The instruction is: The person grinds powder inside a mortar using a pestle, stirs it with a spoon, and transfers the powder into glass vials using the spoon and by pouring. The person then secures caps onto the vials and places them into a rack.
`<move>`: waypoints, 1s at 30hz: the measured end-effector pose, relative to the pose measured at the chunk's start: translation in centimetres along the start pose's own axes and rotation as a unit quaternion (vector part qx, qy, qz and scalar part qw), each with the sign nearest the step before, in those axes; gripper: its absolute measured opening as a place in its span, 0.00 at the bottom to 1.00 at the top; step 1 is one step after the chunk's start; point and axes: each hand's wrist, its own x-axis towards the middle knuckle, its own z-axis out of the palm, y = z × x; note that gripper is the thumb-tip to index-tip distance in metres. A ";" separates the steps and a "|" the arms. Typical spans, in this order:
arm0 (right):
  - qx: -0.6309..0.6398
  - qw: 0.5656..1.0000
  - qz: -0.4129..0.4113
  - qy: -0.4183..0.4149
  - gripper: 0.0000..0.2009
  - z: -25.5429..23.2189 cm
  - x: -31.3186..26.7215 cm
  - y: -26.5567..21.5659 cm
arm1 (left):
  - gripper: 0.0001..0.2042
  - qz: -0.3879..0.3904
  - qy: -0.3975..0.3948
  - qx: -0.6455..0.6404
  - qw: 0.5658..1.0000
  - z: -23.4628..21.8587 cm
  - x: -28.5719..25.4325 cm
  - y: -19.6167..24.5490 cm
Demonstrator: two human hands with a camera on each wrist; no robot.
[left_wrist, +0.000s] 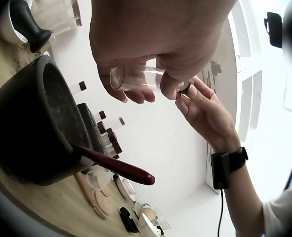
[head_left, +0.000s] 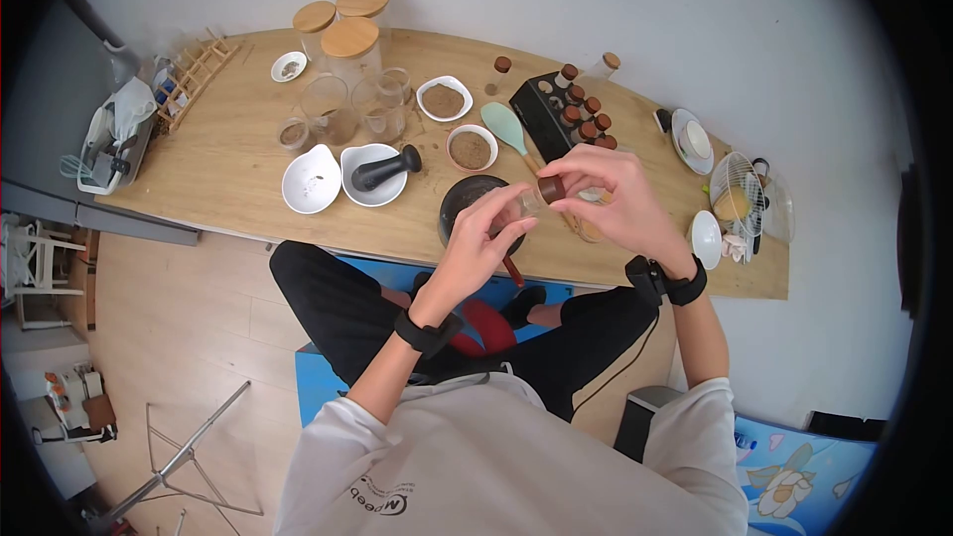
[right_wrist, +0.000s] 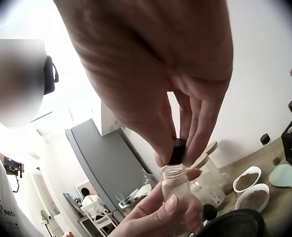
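A small clear glass jar (right_wrist: 175, 185) with a threaded mouth is in my left hand (head_left: 479, 236), gripped between thumb and fingers. My right hand (head_left: 617, 197) pinches a dark brown cap (right_wrist: 177, 151) by its sides. In the right wrist view the cap sits tilted right at the jar's mouth, and the threads show below it. Both hands are above the near edge of the table, over a black pot (left_wrist: 22, 123) with a dark red handle (left_wrist: 121, 168) sticking out of it. The fingers partly hide the jar's lower part.
A black rack (head_left: 541, 114) of brown-capped bottles stands behind my right hand. Bowls of brown powder (head_left: 472, 150), a green spatula (head_left: 503, 125), and a white mortar (head_left: 359, 195) with a black pestle (head_left: 387, 171) surround the pot. Wooden-lidded jars (head_left: 349, 38) stand at the back; a wire basket (head_left: 737, 184) is at right.
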 end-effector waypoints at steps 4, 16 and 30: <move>-0.033 0.999 0.030 -0.014 0.17 -0.1 -0.1 -0.6 | 0.22 0.073 0.005 0.073 0.995 0.0 0.2 0.3; -0.115 0.991 0.057 -0.042 0.14 0.0 -0.4 0.0 | 0.22 0.044 -0.045 0.112 0.992 0.0 -0.1 0.6; -0.115 0.990 0.077 0.011 0.25 1.9 -0.7 1.0 | 0.21 0.028 -0.068 0.051 0.996 0.1 -0.2 0.7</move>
